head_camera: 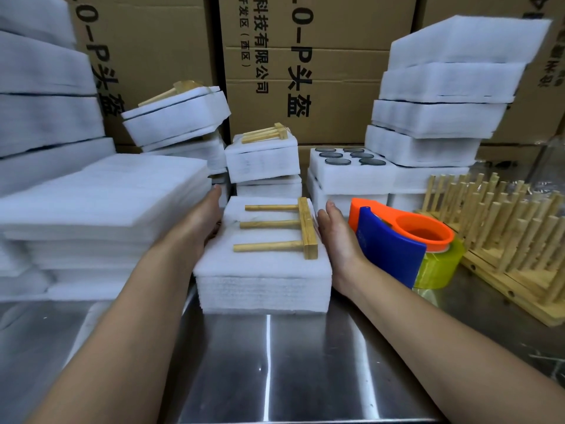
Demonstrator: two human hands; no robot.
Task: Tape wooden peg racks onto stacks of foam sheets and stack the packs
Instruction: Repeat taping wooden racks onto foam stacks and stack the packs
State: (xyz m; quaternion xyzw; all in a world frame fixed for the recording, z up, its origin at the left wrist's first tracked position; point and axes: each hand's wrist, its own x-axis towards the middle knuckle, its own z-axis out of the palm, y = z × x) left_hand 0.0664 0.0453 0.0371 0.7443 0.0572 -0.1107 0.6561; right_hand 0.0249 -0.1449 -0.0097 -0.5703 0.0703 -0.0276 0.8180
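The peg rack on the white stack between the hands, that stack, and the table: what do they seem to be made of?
Peg rack: probably pale unpainted wood; it shows faint grain and a matt tan surface.
Stack: soft white foam sheets, it seems; thin layers show on the front face, and the texture is fuzzy and matt.
Table: brushed metal, likely stainless steel; it reflects light streaks.

Middle cardboard box [321, 87]: black print turned sideways, "科技有限公司", smaller "开发区(西区)" beside it, plus large ".O-P头盔". Left cardboard box [146, 41]: same large "O-P头盔", start cut off by the frame edge. Right cardboard box [547, 71]: black characters, too blurred to read.
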